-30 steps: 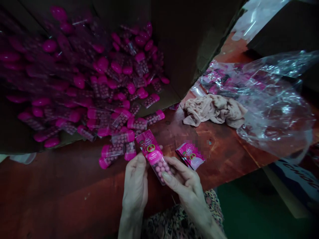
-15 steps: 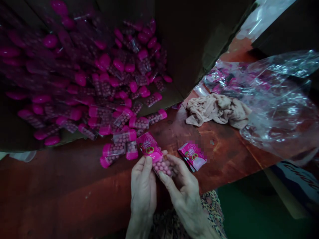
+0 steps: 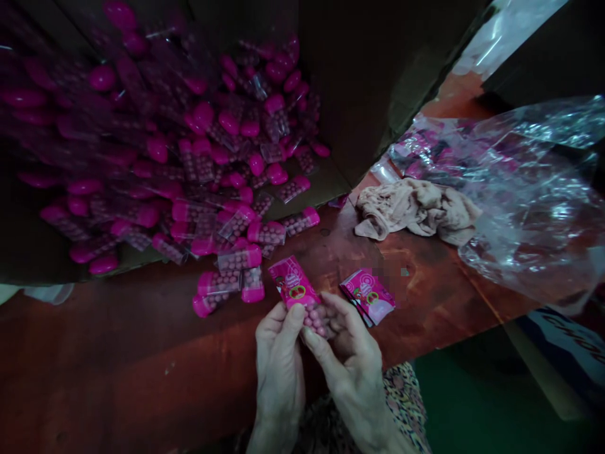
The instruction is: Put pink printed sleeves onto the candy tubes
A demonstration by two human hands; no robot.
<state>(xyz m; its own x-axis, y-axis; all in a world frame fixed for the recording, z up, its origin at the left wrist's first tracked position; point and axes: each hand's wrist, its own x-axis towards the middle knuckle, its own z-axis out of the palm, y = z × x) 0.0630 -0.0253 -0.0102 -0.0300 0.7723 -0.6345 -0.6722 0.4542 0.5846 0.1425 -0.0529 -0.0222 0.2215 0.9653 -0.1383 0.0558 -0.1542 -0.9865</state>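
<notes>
A small clear container of pink candy balls [image 3: 316,320] is held between my two hands above the table. My right hand [image 3: 352,362] has its thumb and fingers closed around the container's near right end. At the other end, my left hand [image 3: 282,359] pinches a pink printed sleeve [image 3: 293,284] against the container, thumb on top. The sleeve sticks out past the fingers, and the container's cap is hidden. To the right of my hands lies a small stack of similar printed sleeves [image 3: 371,296]. Loose capped candy containers [image 3: 229,282] lie to the left.
A cardboard box [image 3: 350,82] on its side spills a big heap of pink-capped candy containers [image 3: 203,157] onto the reddish table [image 3: 142,353]. At right are a crumpled beige cloth [image 3: 416,208] and a clear plastic bag [image 3: 534,208] with pink pieces inside. Another printed carton [image 3: 567,347] sits lower right.
The pink sleeve now covers the cap that showed below it before. Both hands have shifted slightly right and down, still holding the container. The heap and the sleeve stack stay put.
</notes>
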